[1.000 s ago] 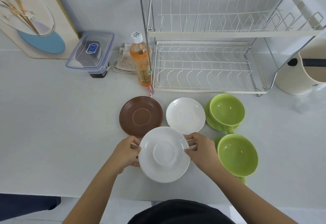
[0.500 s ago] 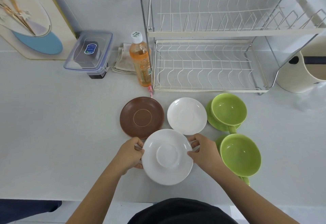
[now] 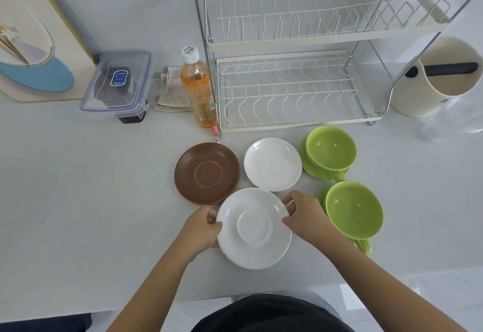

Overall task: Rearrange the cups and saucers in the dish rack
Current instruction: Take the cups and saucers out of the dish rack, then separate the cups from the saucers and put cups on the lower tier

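Observation:
A large white saucer (image 3: 253, 228) is held at the near middle of the counter, my left hand (image 3: 201, 230) gripping its left rim and my right hand (image 3: 305, 218) its right rim. Just behind it lie a brown saucer (image 3: 207, 173) and a smaller white saucer (image 3: 272, 163). To the right, a green cup (image 3: 331, 147) sits on a green saucer (image 3: 312, 168), and a second green cup (image 3: 354, 209) sits on another green saucer whose edge just shows. The two-tier wire dish rack (image 3: 295, 88) stands behind them with nothing in it.
An orange drink bottle (image 3: 198, 88) stands at the rack's left front corner. Left of it are a folded cloth (image 3: 171, 90), a clear lidded box (image 3: 117, 83) and a leaning board (image 3: 31, 44). A cream bucket (image 3: 441, 75) stands right of the rack.
Both hands keep their grip on the large white saucer, which has shifted slightly away from me towards the other saucers. Nothing else moved.

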